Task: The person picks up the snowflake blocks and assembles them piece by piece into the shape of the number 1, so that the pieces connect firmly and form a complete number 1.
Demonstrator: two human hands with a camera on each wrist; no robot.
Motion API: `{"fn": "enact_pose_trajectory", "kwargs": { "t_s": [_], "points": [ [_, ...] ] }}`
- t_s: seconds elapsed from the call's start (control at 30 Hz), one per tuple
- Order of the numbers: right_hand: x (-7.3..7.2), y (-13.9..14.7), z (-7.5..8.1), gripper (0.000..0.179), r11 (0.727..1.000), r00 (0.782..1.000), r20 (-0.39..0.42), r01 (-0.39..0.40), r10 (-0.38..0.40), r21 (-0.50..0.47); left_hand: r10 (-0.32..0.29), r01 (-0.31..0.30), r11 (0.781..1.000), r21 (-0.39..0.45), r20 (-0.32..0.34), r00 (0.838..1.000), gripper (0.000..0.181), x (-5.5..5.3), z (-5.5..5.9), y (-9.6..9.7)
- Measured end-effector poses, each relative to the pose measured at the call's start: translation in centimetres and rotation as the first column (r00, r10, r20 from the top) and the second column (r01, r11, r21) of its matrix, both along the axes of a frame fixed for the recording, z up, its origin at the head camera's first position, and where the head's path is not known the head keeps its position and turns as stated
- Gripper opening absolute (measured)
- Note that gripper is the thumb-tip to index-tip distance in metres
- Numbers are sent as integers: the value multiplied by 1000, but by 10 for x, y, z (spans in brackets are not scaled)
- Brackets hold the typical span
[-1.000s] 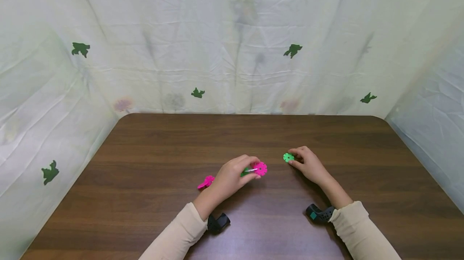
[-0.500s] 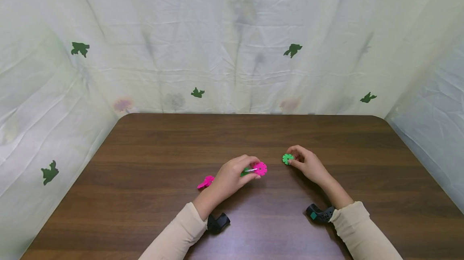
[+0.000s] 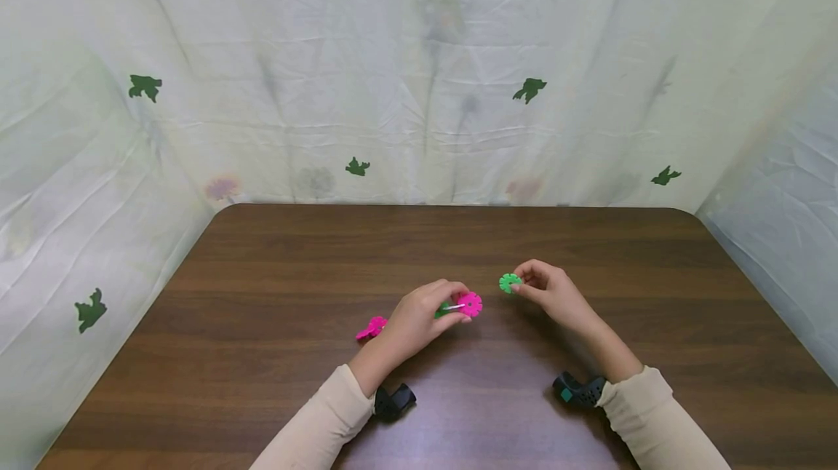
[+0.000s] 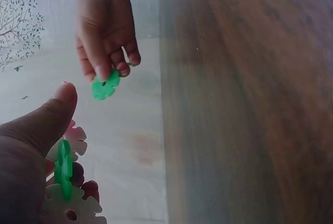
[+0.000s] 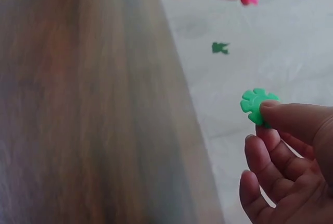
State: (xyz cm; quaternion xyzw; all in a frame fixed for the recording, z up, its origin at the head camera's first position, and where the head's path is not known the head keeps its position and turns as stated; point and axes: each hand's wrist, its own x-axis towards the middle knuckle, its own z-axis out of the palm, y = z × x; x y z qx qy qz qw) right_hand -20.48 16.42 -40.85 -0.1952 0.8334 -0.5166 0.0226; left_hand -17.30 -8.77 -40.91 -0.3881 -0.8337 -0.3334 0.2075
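Note:
My left hand (image 3: 419, 317) holds a small chain of notched plastic discs. A pink notched disc (image 3: 471, 305) shows at its right end. In the left wrist view a green notched disc (image 4: 63, 169) slots upright into a white notched disc (image 4: 78, 211); fingers hide part of the chain. To the right, apart from the chain, my right hand (image 3: 556, 299) pinches a single green notched disc (image 3: 508, 283) between thumb and fingers, above the table. The right wrist view shows the thumb across the face of that loose disc (image 5: 252, 105).
Pink notched discs (image 3: 373, 329) lie on the brown wooden table (image 3: 294, 252) behind the left wrist, partly hidden by it. A white cloth (image 3: 406, 55) printed with green birds hangs beyond the table's far edge. Black bands sit on both wrists.
The right hand has shifted a little to the left with the green disc, toward the left hand. The left hand and its chain have stayed in place.

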Motion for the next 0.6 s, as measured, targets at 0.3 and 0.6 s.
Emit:
{"fn": "enact_pose_trajectory", "kwargs": {
  "t_s": [0.3,0.6],
  "points": [
    [11,-10,13,12,997,998,-21,-67,66,-49,5,-5,1000,-13,24,1000,32,1,1,0],
    [29,-22,39,6,987,988,-44,-149,147,-52,2,-1,1000,-14,35,999,32,1,2,0]
  ]
}}
